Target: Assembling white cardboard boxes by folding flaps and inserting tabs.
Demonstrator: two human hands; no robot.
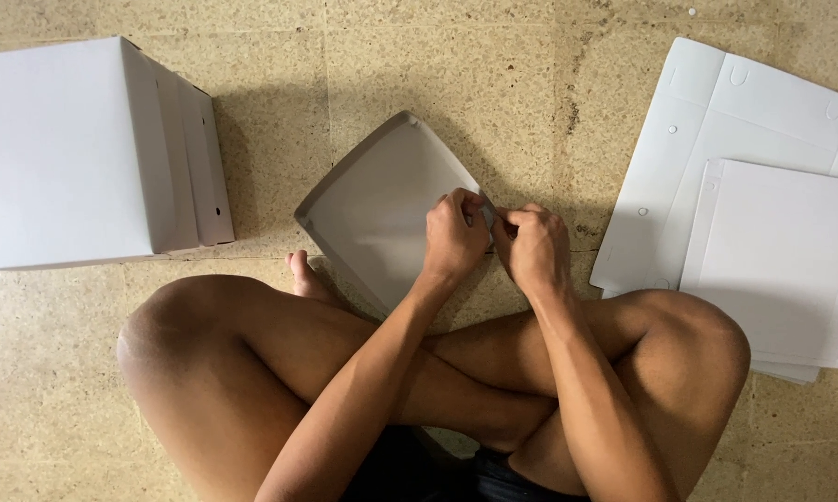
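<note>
A shallow grey-white cardboard tray (382,200), its edges folded up, is held tilted over the floor in front of my crossed legs. Both hands pinch the same right-hand corner of it. My left hand (454,234) grips the corner from the left with its fingers curled over the folded rim. My right hand (532,247) presses on the same corner from the right, fingers closed. The corner itself is mostly hidden under my fingers.
A tall assembled white cardboard box (84,153) stands on the floor at the left. A stack of flat white cardboard sheets (763,214) with punched holes lies at the right. The floor (438,65) is speckled beige tile. My bare foot (303,274) rests under the tray.
</note>
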